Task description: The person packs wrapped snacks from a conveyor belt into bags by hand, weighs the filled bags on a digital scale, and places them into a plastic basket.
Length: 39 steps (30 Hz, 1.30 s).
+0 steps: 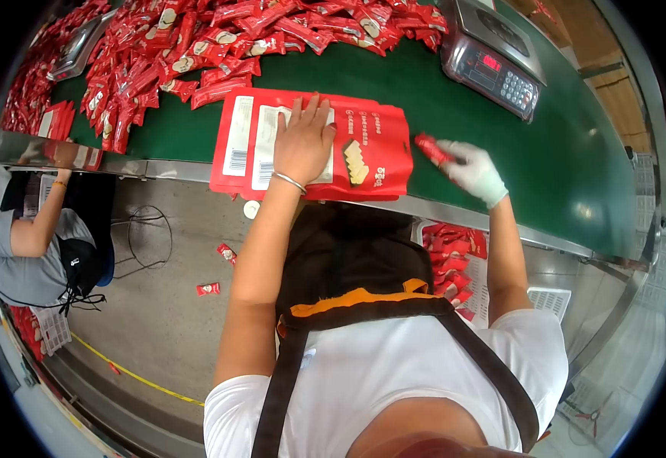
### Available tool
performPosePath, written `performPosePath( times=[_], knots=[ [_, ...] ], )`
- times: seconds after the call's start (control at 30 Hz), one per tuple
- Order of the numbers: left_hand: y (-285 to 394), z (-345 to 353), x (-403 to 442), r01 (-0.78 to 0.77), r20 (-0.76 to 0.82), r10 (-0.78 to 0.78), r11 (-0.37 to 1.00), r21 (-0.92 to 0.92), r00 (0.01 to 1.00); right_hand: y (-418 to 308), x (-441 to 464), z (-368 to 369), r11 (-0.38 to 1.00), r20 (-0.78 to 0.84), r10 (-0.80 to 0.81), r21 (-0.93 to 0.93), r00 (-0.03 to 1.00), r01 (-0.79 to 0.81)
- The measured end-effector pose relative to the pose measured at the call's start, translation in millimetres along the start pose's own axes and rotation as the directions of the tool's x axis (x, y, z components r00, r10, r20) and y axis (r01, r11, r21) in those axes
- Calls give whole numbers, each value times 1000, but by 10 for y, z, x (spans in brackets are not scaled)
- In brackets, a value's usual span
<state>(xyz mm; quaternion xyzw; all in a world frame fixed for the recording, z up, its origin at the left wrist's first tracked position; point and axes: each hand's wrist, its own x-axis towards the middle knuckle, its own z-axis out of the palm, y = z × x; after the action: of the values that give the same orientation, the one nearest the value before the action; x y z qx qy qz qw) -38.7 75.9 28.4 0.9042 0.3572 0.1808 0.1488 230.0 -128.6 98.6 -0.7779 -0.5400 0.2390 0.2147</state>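
Observation:
Flat red printed bags point(389, 149) lie stacked at the front edge of the green table point(394, 76). My bare left hand point(304, 141) rests on top of them, palm down with its fingers extended and touching nothing else. To the right of the bags, my right hand point(474, 172) wears a white glove and is closed on a small red packet point(432, 149), held just above the table. The packet's left end points toward the bags' right edge, with a narrow gap between them.
Many small red packets point(226, 49) are heaped across the back and left. A digital scale point(493, 61) stands back right. Below the table edge at right sits a crate point(476, 286) of red packets. A co-worker point(27, 229) is at far left. Two packets lie on the floor.

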Motion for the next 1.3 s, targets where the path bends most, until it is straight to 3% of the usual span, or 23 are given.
performPosePath(
  times=[0.07,0.1,0.13,0.2,0.23,0.27,0.3,0.47,0.7,0.87,0.93,1.0,1.07,1.13,1.2,1.23,1.27,1.3],
  knots=[
    [9,-10,-9,5,26,-5,1000,-12,1000,-153,-107,66,996,124,-20,85,992,9],
    [5,-13,-5,7,37,-6,1000,-17,999,-197,-48,172,988,82,-85,136,993,74],
    [2,-25,2,10,41,-9,1000,-21,999,-285,69,311,942,82,-10,336,997,-18],
    [9,-49,16,10,52,-9,1000,-14,999,-414,408,464,731,341,62,624,938,-276],
    [10,-61,15,18,74,-16,1000,-19,997,-364,521,743,735,156,-89,677,984,-40],
    [17,-74,10,31,65,-30,999,-10,997,-323,629,1019,709,-39,-235,676,971,199],
    [30,-80,9,22,61,-25,998,57,998,-349,717,1113,721,-65,-311,634,948,280],
    [113,-78,19,-54,48,45,974,221,998,-431,739,1026,806,221,-364,561,905,188],
    [137,-88,-10,-96,2,97,984,149,995,-349,1145,1563,780,159,-310,607,937,155],
    [144,-63,94,-108,-45,121,970,220,992,-339,1152,1650,761,165,-291,637,942,123],
    [97,-31,333,-187,191,156,970,157,969,-335,1133,1660,751,168,-288,650,943,114],
    [109,-43,687,-185,227,167,981,59,959,-257,1048,1622,734,195,-274,676,942,73],
    [161,-106,973,-137,557,166,986,-93,814,-130,994,1521,717,247,-258,697,934,13],
    [37,123,992,-201,470,266,962,-185,841,25,881,1270,779,249,-236,626,939,30],
    [123,78,1012,-280,382,372,920,-276,846,-105,711,843,900,-8,-193,396,981,180],
    [217,-30,900,-233,287,296,944,-234,911,-54,656,619,738,-111,1,671,994,74],
    [348,-175,820,-176,186,214,963,-203,959,-249,548,442,339,-157,230,938,961,72],
    [545,-317,805,-198,189,237,959,-204,953,-341,562,409,374,-131,67,922,989,97]
  ],
)
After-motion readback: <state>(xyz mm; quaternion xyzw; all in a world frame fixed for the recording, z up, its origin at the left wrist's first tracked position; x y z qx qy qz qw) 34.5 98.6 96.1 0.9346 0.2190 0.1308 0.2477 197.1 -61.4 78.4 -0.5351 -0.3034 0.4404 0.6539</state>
